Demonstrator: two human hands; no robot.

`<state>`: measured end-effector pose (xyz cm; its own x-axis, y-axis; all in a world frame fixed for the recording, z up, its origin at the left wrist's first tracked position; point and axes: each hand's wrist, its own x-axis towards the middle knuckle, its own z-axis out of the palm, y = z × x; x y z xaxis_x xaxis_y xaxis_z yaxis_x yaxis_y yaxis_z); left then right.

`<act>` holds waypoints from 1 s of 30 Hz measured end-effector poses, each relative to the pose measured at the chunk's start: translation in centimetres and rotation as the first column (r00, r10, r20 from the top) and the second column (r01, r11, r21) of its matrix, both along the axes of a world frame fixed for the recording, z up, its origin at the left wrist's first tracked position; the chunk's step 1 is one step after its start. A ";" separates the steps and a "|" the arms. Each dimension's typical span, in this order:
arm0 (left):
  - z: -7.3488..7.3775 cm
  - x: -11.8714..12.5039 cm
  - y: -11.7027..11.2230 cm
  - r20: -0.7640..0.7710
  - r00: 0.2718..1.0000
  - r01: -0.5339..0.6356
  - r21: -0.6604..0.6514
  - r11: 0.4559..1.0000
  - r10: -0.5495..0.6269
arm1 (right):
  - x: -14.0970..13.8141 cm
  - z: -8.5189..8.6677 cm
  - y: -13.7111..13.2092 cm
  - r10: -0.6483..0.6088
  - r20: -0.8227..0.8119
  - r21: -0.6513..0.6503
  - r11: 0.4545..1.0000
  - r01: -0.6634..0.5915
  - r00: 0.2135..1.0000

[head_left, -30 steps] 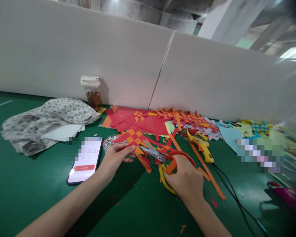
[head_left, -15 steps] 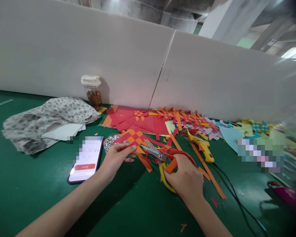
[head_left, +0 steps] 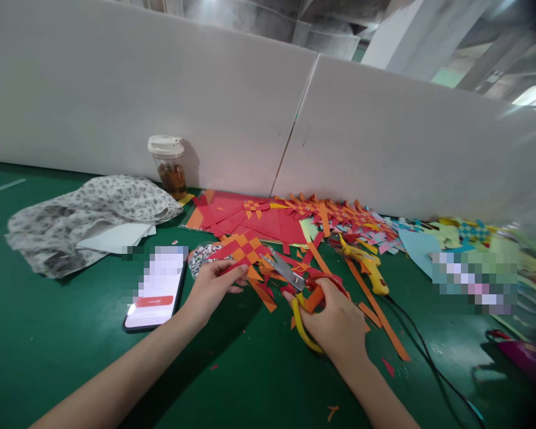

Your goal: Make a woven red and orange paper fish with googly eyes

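Note:
Between the thumb and fingers of my left hand (head_left: 218,286) is a woven paper piece (head_left: 245,245), checked in red and orange, held above the green table. My right hand (head_left: 335,316) has its fingers in the handles of a pair of scissors (head_left: 290,277), one handle red and one yellow. The blades point up and left, close beside the right edge of the woven paper; whether they touch it I cannot tell. Loose red and orange paper strips (head_left: 264,297) lie under and around the scissors.
A phone (head_left: 154,292) lies left of my left hand, near a patterned cloth (head_left: 98,208) and a lidded cup (head_left: 170,170). Red paper sheets (head_left: 268,223) lie at the back. On the right are a yellow glue gun (head_left: 364,265) with its cord and more coloured paper (head_left: 422,247).
The scissor handles have come closer together and the blades have narrowed. My left hand keeps its hold on the woven paper with hardly any movement.

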<state>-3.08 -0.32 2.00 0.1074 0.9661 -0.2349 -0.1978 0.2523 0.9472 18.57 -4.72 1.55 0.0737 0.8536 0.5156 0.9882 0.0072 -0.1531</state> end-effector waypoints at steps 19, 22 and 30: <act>-0.8 2.9 -1.6 -0.029 0.975 0.218 -0.037 0.975 -0.219 | -1.0 -0.5 -0.2 -0.049 -0.989 -0.102 0.907 -0.408 0.138; -0.8 3.1 -1.5 -0.031 0.981 0.189 -0.052 0.981 -0.191 | -1.0 -0.5 -0.2 -0.034 -0.988 -0.096 0.903 -0.419 0.153; -0.7 3.2 -1.8 -0.097 0.968 0.228 -0.032 0.973 -0.230 | -0.7 -0.3 0.0 -0.051 -0.979 -0.121 0.925 -0.360 0.196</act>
